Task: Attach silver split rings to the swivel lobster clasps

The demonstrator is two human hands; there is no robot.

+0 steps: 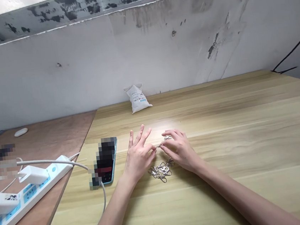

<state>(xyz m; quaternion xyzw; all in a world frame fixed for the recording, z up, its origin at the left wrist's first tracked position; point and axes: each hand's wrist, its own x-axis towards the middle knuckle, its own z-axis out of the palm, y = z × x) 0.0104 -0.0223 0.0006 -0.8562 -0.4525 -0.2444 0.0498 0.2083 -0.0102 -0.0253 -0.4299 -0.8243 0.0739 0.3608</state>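
My left hand pinches one end of a small silver snap hook between thumb and forefinger, its other fingers spread upward. The opposite end is held by the fingertips of my right hand, which is closed around it. Most of this piece is covered by the fingers, so its shape is hard to make out. Just below the hands lies a loose pile of silver snap hooks on the wooden table. Another metal clasp rests under the curled fingers of my right hand.
A phone lies left of my left arm, with a white cable crossing the table. Further left is a white power strip with plugged-in chargers. A white plastic packet sits at the back by the wall.
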